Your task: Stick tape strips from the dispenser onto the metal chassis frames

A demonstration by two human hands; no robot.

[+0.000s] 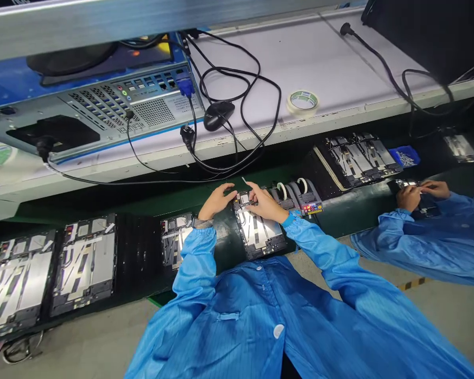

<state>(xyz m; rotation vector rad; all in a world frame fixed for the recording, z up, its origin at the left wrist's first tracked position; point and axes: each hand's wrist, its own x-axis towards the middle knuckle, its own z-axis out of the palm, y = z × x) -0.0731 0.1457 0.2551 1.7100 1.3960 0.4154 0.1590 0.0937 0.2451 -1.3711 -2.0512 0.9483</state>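
Observation:
An opened tablet-like device [258, 226], with silver plates, dark ribbon cables and small boards showing, lies on the dark bench right in front of me. At its upper left corner is my left hand [217, 201], thumb and index finger curved apart, the thumb tip close to the edge. I see nothing held in it. My right hand [266, 204] rests over the upper part of the device, its fingers bent. A thin pale strip [244, 180] sticks out at its fingertips; how it is gripped is partly hidden.
Tape dispensers [300, 197] stand right of the device. Similar opened devices [85, 260] lie left, and more sit on a stand [355, 158]. A co-worker's hands [422, 193] work at right. A computer case [114, 113], cables, mouse [218, 115] and tape roll [302, 101] occupy the shelf.

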